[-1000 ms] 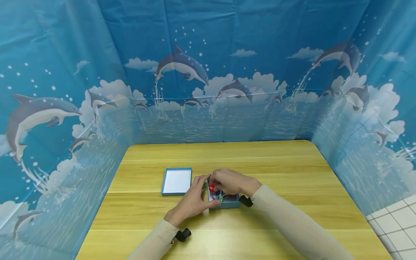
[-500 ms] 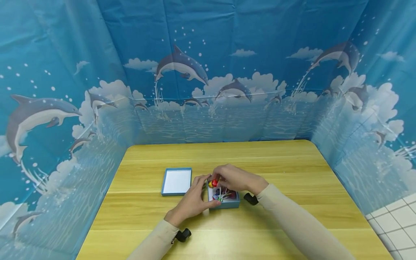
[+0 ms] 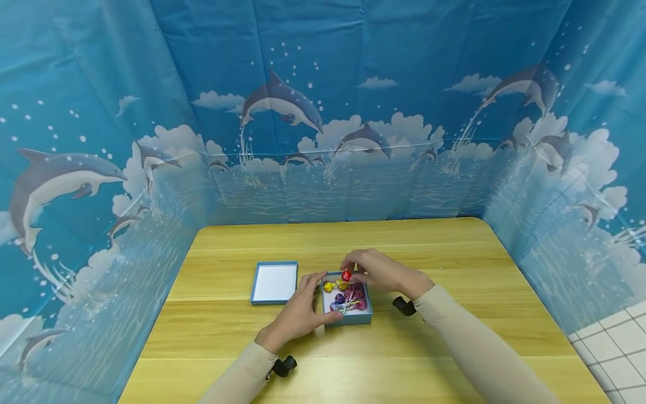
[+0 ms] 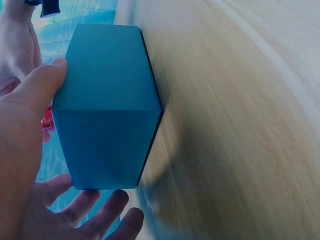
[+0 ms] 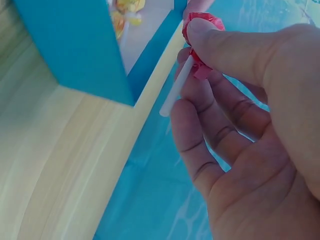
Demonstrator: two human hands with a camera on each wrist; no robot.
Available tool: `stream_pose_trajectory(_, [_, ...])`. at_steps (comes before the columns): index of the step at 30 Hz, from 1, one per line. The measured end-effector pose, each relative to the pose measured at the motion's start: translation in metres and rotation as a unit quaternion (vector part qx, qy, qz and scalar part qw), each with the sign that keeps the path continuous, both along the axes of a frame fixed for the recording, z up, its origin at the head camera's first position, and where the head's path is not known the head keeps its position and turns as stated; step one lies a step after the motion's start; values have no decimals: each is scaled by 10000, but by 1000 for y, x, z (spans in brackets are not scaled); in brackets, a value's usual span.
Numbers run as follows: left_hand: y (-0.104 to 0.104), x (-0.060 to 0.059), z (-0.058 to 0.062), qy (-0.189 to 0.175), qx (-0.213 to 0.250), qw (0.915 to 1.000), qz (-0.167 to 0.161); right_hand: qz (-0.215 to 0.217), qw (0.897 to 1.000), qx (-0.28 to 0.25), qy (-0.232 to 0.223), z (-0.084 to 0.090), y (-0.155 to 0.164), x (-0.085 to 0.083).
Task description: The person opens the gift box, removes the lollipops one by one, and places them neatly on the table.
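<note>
Item: red-wrapped lollipop on a white stick (image 3: pixel 346 275), lifted over the far edge of the small open blue cardboard box (image 3: pixel 347 318).

Your right hand (image 3: pixel 375 271) pinches its wrapped head between thumb and curled fingers, stick hanging free. Your left hand (image 3: pixel 299 313) braces the box's left wall, thumb on its near corner, fingers loosely spread. Keep that brace firm and lift straight, so the stick clears the yellow and purple lollipops (image 3: pixel 345 295) inside. Blue lid (image 3: pixel 274 281) lies apart, left, on the wooden table (image 3: pixel 454 252).
</note>
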State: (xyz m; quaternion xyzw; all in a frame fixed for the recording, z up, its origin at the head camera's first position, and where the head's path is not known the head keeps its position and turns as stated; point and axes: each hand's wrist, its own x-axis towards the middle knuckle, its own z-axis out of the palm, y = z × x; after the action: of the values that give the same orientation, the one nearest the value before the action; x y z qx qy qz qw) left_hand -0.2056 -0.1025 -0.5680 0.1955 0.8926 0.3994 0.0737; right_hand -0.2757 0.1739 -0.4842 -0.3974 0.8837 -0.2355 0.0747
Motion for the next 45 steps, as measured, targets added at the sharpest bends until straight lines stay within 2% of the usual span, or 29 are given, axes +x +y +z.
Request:
stream_pose_trajectory(11, [0,1,0,-2,-25,10000,23,-182,9997,13,157,-1,25,-2])
stream_pose_trajectory(27, [1,0,1,31,-104,9999,28,-570,9984,-24,4,-14,57,-12])
stream_pose_trajectory(45, [0,-1,0,26,-159,9999,-29,-618,9976,-46,-322,-41,75,-23])
